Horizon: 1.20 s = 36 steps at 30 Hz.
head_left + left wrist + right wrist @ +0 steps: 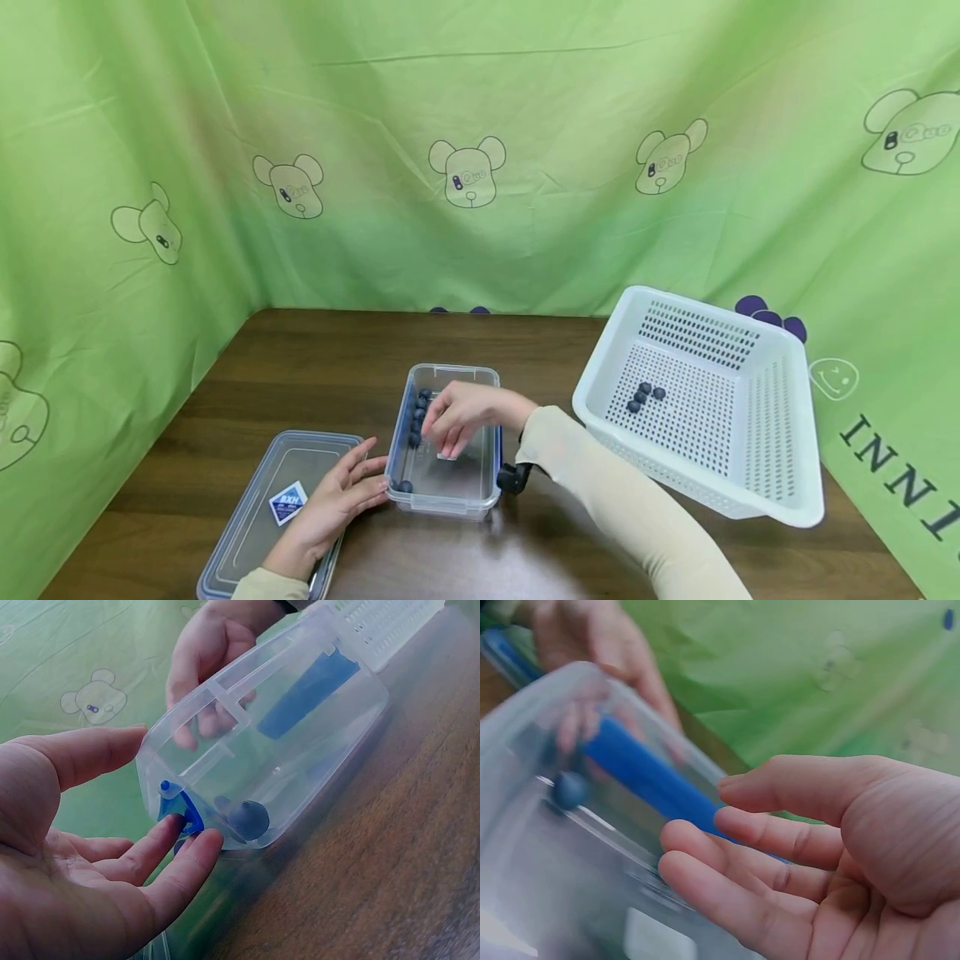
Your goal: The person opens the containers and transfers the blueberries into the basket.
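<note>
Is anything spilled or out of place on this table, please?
Nothing looks spilled. In the clear container, one dark ball sits toward the near left corner, slightly odd because the other balls visible there form a row farther back.

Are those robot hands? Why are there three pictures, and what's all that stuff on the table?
No robot here: these are a person's two bare hands. The big picture comes from a camera on their head, looking down. The other two come from cameras on the wrists, one for each hand. On the wooden table is an open clear box, with little dark balls inside that look like blueberries. To its right is a white basket with a few more, and to its left a see-through lid with a blue sticker. The left hand touches the box. The right hand reaches over the box; I can't see it holding anything.
</note>
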Each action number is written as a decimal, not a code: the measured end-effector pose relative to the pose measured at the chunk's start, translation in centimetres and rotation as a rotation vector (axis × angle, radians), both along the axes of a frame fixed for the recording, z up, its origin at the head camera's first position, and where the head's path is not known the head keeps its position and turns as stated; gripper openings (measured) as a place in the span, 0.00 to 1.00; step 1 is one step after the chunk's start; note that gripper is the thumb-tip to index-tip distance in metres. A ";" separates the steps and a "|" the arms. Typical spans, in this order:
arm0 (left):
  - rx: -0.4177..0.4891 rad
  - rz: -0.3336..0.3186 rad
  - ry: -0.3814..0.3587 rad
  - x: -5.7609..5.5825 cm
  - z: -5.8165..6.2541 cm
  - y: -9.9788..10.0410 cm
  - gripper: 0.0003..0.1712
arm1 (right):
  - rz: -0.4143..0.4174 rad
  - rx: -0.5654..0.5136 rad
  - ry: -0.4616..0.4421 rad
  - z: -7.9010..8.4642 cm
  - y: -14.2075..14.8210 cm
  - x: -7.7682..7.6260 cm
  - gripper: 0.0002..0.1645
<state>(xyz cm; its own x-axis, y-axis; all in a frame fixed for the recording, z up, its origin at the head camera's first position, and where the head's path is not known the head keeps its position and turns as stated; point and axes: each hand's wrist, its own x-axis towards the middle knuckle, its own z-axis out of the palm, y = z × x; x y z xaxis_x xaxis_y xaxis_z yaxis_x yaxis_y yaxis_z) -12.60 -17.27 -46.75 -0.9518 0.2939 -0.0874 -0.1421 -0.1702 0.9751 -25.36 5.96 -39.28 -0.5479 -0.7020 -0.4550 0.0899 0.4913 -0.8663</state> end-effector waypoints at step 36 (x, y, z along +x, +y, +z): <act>-0.005 -0.008 0.011 -0.1 -0.3 -0.1 0.47 | 0.074 0.062 0.023 -1.8 -3.3 1.2 0.05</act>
